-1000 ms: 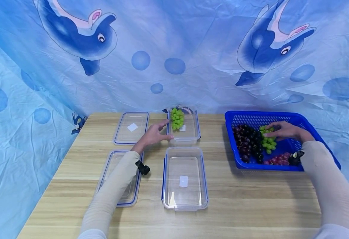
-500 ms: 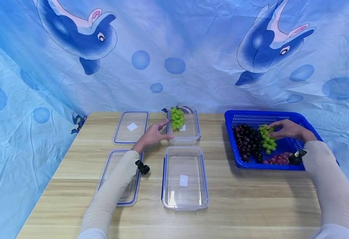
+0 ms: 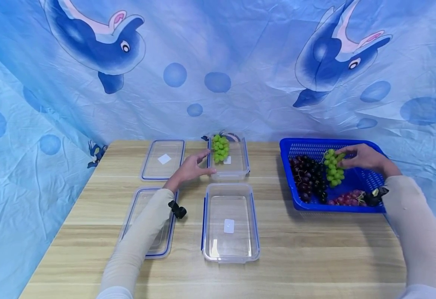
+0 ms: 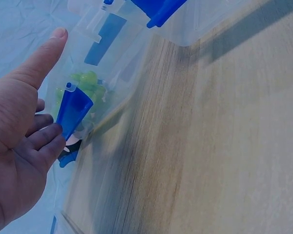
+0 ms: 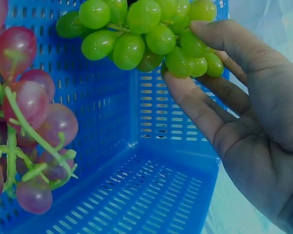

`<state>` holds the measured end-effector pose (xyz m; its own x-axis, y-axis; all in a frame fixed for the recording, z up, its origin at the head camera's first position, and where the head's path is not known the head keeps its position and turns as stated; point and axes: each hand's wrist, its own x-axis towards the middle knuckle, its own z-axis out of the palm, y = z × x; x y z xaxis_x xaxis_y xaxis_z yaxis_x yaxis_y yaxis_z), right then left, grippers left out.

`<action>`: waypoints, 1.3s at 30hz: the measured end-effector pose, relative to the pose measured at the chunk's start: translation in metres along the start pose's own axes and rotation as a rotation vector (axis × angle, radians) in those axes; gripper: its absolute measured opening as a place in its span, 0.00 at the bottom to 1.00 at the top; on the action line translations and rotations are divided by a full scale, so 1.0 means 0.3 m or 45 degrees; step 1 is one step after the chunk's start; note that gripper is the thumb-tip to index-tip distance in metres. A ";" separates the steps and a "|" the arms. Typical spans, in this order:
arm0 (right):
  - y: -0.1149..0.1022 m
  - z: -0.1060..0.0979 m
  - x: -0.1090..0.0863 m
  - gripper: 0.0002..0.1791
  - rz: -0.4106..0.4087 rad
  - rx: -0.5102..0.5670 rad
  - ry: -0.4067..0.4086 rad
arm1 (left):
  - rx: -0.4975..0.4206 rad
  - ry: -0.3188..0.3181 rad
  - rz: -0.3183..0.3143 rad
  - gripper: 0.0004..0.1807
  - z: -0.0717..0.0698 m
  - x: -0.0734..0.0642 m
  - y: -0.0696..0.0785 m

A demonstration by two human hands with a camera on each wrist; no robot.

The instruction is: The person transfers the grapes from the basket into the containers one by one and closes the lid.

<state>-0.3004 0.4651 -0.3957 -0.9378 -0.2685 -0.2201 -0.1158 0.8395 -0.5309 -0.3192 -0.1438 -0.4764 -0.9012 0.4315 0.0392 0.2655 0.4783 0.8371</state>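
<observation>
The blue basket [image 3: 326, 141] stands at the right of the wooden tabletop [image 3: 296, 257], and the right hand [image 3: 365, 158] reaches into it from its right side. Thumb and fingers pinch a green grape bunch [image 3: 334, 171] near its top; the bunch hangs just beyond the fingertips, to their left, within the basket's outline. Along the basket's left wall lie dark grapes [image 3: 309, 178], close beside the pinched bunch; near its front wall lies a red grape bunch [image 3: 349, 198] with green stems.

Well left of the basket, the left hand [image 3: 189, 168] has thumb and fingers spread apart, gripping nothing, at the left wall of the far clear container [image 3: 239, 151]. It seems to touch that wall, though contact is hard to confirm. Inside lies another green bunch [image 3: 221, 149]. Also left of the basket are the near clear container [image 3: 233, 245] and, farthest from it, two clear lids [image 3: 163, 172].
</observation>
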 end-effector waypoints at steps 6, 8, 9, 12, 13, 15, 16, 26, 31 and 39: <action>-0.022 -0.030 -0.015 0.31 -0.016 0.081 0.045 | 0.005 0.001 0.005 0.54 -0.002 -0.002 0.003; -0.035 -0.041 -0.024 0.31 -0.020 0.111 0.061 | 0.009 0.001 0.003 0.54 -0.004 -0.002 0.005; -0.043 -0.047 -0.028 0.31 -0.021 0.125 0.072 | 0.009 -0.001 0.003 0.54 -0.004 -0.002 0.004; -0.071 -0.060 -0.038 0.32 -0.023 0.075 0.125 | 0.007 -0.002 0.001 0.53 -0.004 -0.003 0.005; -0.081 -0.064 -0.041 0.32 -0.023 0.068 0.143 | 0.006 -0.003 0.001 0.53 -0.004 -0.003 0.004; -0.103 -0.071 -0.047 0.31 -0.031 0.068 0.174 | 0.005 -0.004 0.003 0.53 -0.003 -0.004 0.005; -0.114 -0.074 -0.051 0.31 -0.042 0.069 0.189 | 0.004 -0.003 0.003 0.53 -0.003 -0.004 0.005; -0.247 -0.086 -0.057 0.31 -0.090 0.126 0.243 | -0.023 0.000 0.004 0.54 0.002 -0.003 -0.004; -0.315 -0.085 -0.041 0.31 -0.133 0.150 0.272 | -0.022 0.001 0.004 0.54 0.003 -0.003 -0.005; -0.450 -0.066 0.018 0.30 -0.229 0.220 0.280 | -0.039 0.002 -0.001 0.54 0.001 -0.005 -0.001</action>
<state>-0.2964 0.3595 -0.3089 -0.9577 -0.2811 0.0617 -0.2465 0.6904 -0.6801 -0.3178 -0.1444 -0.4769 -0.9020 0.4299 0.0397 0.2542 0.4548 0.8536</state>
